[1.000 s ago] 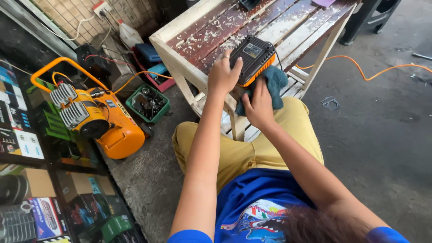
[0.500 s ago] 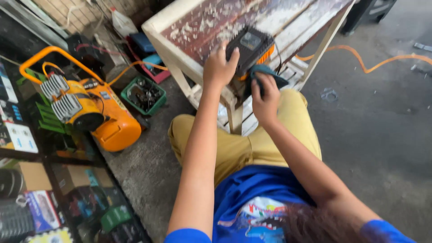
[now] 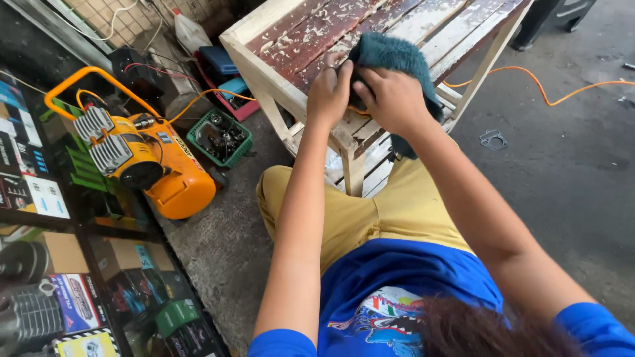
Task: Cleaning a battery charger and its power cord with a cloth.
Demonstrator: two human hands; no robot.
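Note:
My left hand (image 3: pixel 329 89) grips a black and orange box-shaped device at the near edge of a worn wooden table (image 3: pixel 278 46); the device is almost wholly hidden under my hands and the cloth. My right hand (image 3: pixel 390 99) presses a teal fluffy cloth (image 3: pixel 390 53) over the top of the device. The cloth drapes down past the table's edge on the right. I sit with my knees in yellow trousers (image 3: pixel 370 211) under the table.
An orange air compressor (image 3: pixel 149 165) stands on the floor at left, beside a green crate of metal parts (image 3: pixel 218 137). A glass display case with boxed goods (image 3: pixel 59 291) runs along the left. An orange cable (image 3: pixel 549 92) crosses the concrete floor at right.
The cloth has come up from beside the device and now covers it. Both hands have closed in over the device, and the view has shifted nearer to the table.

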